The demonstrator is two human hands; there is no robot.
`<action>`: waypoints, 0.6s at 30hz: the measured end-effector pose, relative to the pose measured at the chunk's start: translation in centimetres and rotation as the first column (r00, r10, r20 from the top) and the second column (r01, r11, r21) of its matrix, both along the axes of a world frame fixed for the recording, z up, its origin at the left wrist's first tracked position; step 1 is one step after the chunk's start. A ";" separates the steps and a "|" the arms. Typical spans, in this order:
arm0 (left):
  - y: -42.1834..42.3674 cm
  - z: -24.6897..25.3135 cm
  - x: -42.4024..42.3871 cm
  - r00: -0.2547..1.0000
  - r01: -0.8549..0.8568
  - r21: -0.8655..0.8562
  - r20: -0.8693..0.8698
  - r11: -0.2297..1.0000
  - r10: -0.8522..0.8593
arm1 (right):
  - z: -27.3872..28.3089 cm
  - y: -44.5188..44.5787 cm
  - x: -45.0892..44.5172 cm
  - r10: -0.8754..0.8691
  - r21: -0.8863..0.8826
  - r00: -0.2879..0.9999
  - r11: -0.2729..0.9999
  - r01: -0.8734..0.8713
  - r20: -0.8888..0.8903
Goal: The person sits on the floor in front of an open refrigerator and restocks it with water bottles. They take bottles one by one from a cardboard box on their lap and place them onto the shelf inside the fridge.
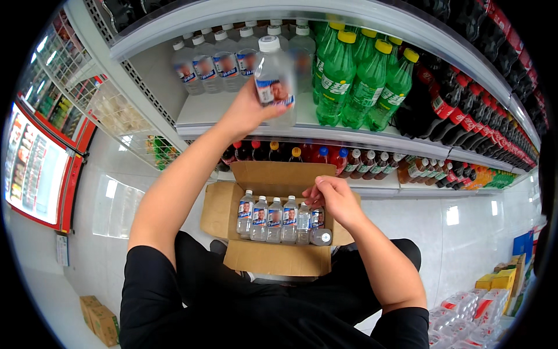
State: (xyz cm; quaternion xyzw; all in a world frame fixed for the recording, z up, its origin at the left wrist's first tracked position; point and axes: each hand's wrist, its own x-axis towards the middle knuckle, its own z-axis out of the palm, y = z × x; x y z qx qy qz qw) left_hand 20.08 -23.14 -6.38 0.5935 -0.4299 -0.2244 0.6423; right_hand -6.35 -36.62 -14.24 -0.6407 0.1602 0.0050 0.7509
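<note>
My left hand [250,107] grips a clear plastic bottle [272,70] with a white cap and a blue-and-white label, held upright at the front of the shelf [196,111]. Behind it stand rows of matching bottles [226,61]. Over the right end of an open cardboard box [279,259], my right hand [333,196] hovers with its fingers curled; whether they hold anything is unclear. Inside the box several bottles of the same kind [273,220] lean in a row. One bottle [321,236] at the right end lies with its base towards me.
Green soda bottles [338,74] with yellow caps stand right of the clear ones, then dark cola bottles [453,102]. A lower shelf holds mixed drinks [366,161]. At left are a wire rack [113,104] and a red-framed cooler [43,165]. Shrink-wrapped packs [466,314] sit at lower right.
</note>
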 end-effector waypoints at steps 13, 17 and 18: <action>-5.5 -3.4 4.4 0.931 -0.199 0.142 0.336 0.970 0.142 | -0.3 2.5 -0.8 0.183 -0.341 0.983 0.923 -0.176 -0.012; -6.5 -3.3 3.2 0.820 -0.373 0.160 0.518 0.914 0.243 | -1.1 3.0 -1.2 0.200 -0.447 0.980 0.879 -0.169 0.023; -6.5 -3.4 3.2 0.817 -0.389 0.141 0.509 0.910 0.271 | -1.0 3.1 -1.2 0.221 -0.460 0.975 0.866 -0.197 -0.003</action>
